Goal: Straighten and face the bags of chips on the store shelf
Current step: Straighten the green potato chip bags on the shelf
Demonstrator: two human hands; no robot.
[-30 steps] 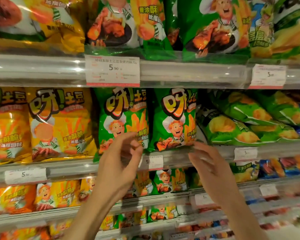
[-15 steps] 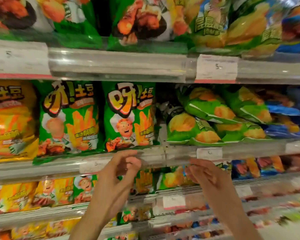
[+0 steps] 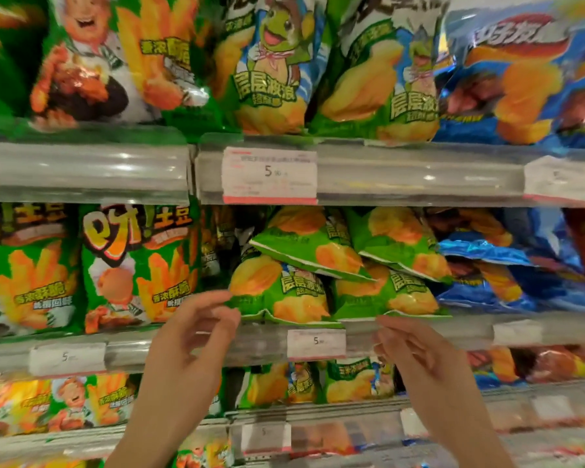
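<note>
Both hands up at the slumped green chip bags (image 3: 304, 292) at twelve o'clock on the middle shelf (image 3: 419, 329): left hand (image 3: 190, 336) loosely spread at one's corner, right hand (image 3: 416, 349) relaxed, empty; next, probably stand them upright, fronts out.

A large "5" is seen printed on the price tag (image 3: 269, 174) clipped to the upper shelf rail, and again on two lower price tags (image 3: 316, 344) (image 3: 67, 358); "呀!土豆" and "香浓酥脆" are read on a green fries bag (image 3: 139, 265), "层层波浪" on a green chip bag (image 3: 267, 67) above
</note>
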